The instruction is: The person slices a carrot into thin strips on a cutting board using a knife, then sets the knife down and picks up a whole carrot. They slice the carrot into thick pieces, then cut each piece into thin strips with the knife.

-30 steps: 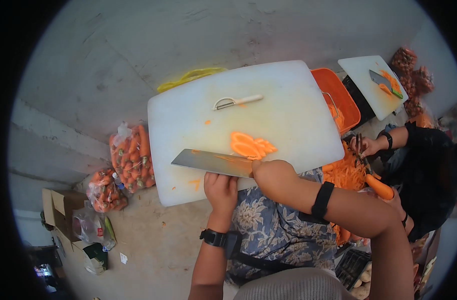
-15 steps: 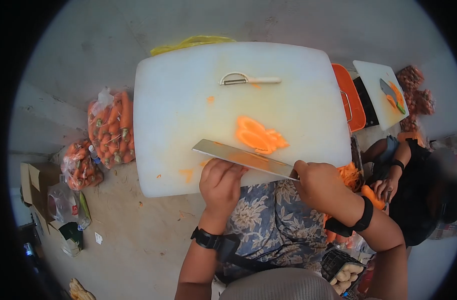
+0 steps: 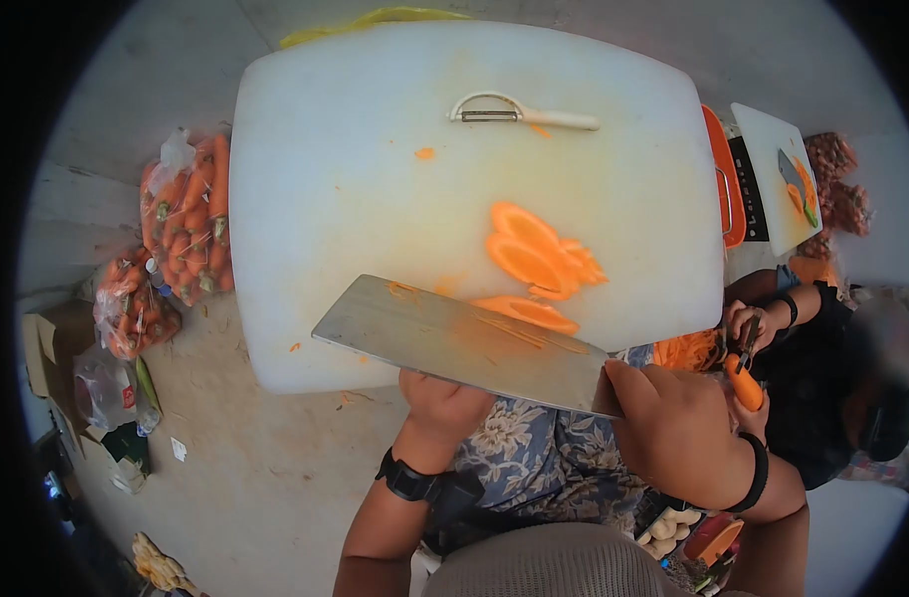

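My right hand (image 3: 678, 428) is wrapped around the handle of a broad kitchen knife (image 3: 454, 343). The blade is turned flat towards me, with orange carrot shreds stuck to it, and reaches left over the front of the white cutting board (image 3: 315, 199). Just below the blade, at the board's front edge, my left hand (image 3: 442, 403) is closed with curled fingers; the blade hides its fingertips and anything in them. Behind the knife lie overlapping carrot slices (image 3: 539, 254), and another carrot slice (image 3: 529, 313) shows along the blade's upper edge. A white peeler (image 3: 524, 111) rests farther back on the board.
Bags of carrots (image 3: 191, 224) stand left of the board, near a cardboard box (image 3: 51, 353). At right, a co-worker's hands (image 3: 758, 333) hold a peeler and a carrot (image 3: 743, 383). Beyond are an orange tub (image 3: 728, 179) and a second board (image 3: 768, 179) with a knife.
The knife has tilted so its broad face shows, and its tip has moved left. My left hand is now partly behind the blade. The view has shifted closer to the board.
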Demonstrator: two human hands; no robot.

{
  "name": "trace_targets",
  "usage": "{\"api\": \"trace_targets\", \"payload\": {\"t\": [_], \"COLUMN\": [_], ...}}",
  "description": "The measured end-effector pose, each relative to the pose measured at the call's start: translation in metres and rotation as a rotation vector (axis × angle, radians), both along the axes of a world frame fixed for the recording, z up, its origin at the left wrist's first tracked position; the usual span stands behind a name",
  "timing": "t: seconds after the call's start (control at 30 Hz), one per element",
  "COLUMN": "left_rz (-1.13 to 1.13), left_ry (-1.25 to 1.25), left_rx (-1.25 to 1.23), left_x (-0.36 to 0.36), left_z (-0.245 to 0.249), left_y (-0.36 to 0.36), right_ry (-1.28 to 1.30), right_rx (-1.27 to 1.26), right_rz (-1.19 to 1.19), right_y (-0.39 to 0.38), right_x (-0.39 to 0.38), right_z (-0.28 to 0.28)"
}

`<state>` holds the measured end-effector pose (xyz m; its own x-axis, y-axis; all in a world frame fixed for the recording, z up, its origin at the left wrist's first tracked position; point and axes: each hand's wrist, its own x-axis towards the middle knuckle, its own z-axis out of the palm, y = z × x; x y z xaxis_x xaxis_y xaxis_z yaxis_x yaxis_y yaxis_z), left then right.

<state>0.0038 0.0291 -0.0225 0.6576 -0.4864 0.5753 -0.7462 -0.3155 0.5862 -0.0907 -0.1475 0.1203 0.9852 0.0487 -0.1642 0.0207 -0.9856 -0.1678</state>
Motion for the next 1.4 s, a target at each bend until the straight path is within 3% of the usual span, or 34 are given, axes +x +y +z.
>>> {"api": "trace_targets", "payload": {"t": [0.07,0.17,0.3,0.37,0.6,0.67,0.7,0.77,0.87,1.1,1.3,1.4], "left_rz": [0.024,0.049,0.021,0.020,0.027,0.024,0.027,-0.007,-0.043,-0.105,-0.067,-0.091], "left_ry": [0.233,0.342,0.271,0.390,0.465,0.156,0.160,0.388,0.466,0.447,0.675,0.543], "left_rx": [-0.131,-0.190,-0.116,-0.166,-0.183,-0.009,-0.004,-0.129,-0.176,-0.128,-0.212,-0.073], "left_x": [-0.005,-0.007,-0.003,-0.002,-0.007,-0.006,-0.006,-0.007,-0.007,-0.006,-0.009,-0.007], "left_z": [-0.003,-0.004,0.000,0.006,-0.003,-0.004,-0.003,-0.001,0.002,-0.003,0.002,0.001], "left_y": [0.001,0.001,0.001,-0.001,0.003,0.006,0.006,0.006,0.008,0.011,0.007,0.009], "right_ry": [0.001,0.014,0.076,0.113,0.177,0.168,0.157,0.179,0.204,0.336,0.388,0.448], "right_rx": [-0.005,-0.002,-0.016,-0.056,-0.087,-0.074,-0.060,-0.030,-0.013,0.029,0.028,0.078], "right_rz": [0.026,0.072,0.061,0.039,0.007,0.022,0.038,0.045,0.055,0.040,0.087,0.053], "right_y": [0.000,-0.005,-0.009,-0.010,-0.016,-0.016,-0.016,-0.018,-0.019,-0.022,-0.025,-0.025], "right_x": [0.001,-0.002,-0.010,-0.016,-0.025,-0.019,-0.016,-0.016,-0.017,-0.008,0.006,0.012], "right_z": [0.003,0.004,0.012,0.018,0.024,0.025,0.025,0.026,0.023,0.028,0.032,0.034]}}
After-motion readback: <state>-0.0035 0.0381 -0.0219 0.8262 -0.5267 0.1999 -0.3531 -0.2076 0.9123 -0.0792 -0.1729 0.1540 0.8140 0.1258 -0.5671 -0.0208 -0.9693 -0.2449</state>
